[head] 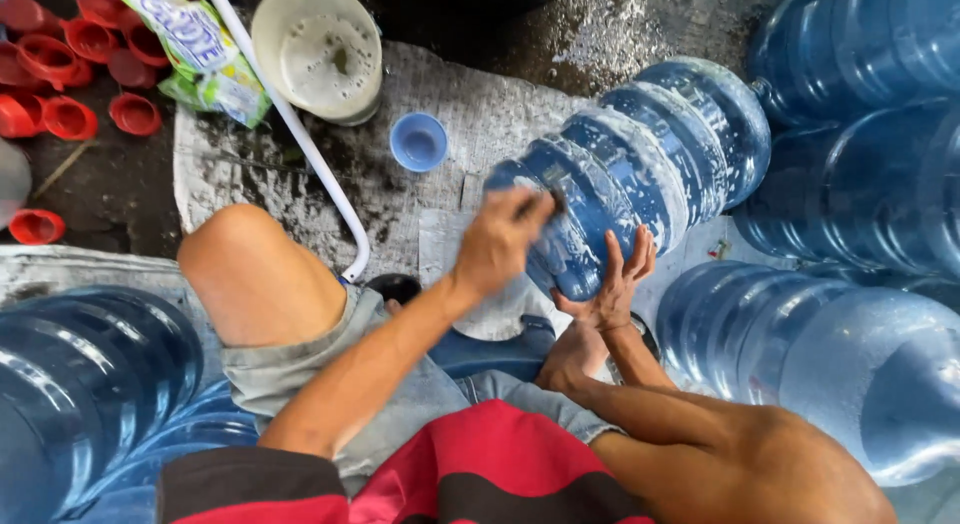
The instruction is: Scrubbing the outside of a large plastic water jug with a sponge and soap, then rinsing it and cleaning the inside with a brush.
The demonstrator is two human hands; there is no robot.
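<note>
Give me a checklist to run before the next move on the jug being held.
1. Left hand on the jug: ok, pressed on its near end.
2. Right hand supporting from below: ok, fingers spread against it.
3. Jug lying on its side on the mat: ok.
4. Left hand holds a scrubber: cannot tell, blurred.
5. Blue cap within reach: ok, on the mat.
6. Jug neck: cannot tell, hidden.

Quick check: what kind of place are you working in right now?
Probably a water-refilling shop's washing area: big blue jugs lie all around, red caps are heaped on the wet floor, beside a soapy bucket.
</note>
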